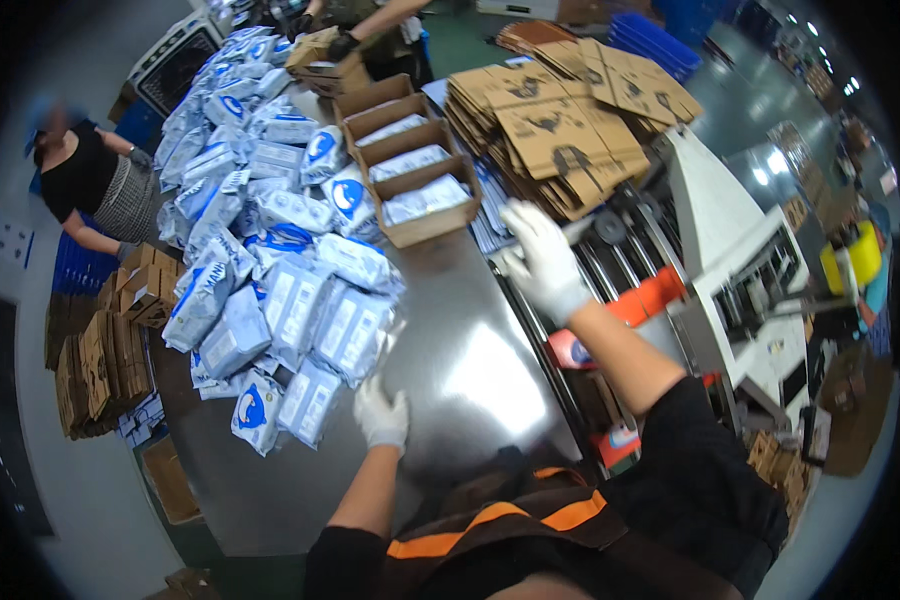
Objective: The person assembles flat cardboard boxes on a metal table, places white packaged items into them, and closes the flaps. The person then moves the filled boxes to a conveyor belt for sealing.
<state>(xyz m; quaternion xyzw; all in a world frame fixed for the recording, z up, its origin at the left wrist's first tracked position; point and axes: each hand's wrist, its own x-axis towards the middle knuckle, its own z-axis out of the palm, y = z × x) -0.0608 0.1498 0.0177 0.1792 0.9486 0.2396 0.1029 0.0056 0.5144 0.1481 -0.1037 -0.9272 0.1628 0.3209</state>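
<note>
My left hand [382, 415], in a white glove, hangs over the metal table [440, 300] beside the near edge of a heap of pale blue-and-white sealed pouches [295, 310]. Its fingers are apart and nothing shows in them. To the right, my white-gloved right hand [547, 262] is raised by the table's edge, fingers spread and holding nothing. It is nearest to a stack of flattened brown cartons [560, 130] and the rails of a white machine [715, 190]. Ahead of my hands stands a row of open brown boxes [430, 225] with white pouches inside.
A person [85, 185] in a dark top stands at the far left. At the back, another person's dark-gloved hand [342, 47] touches a brown carton. Folded cartons [105, 365] are stacked left of the table. Blue crates [655, 45] stand at the back right. Orange tape [650, 297] crosses the machine.
</note>
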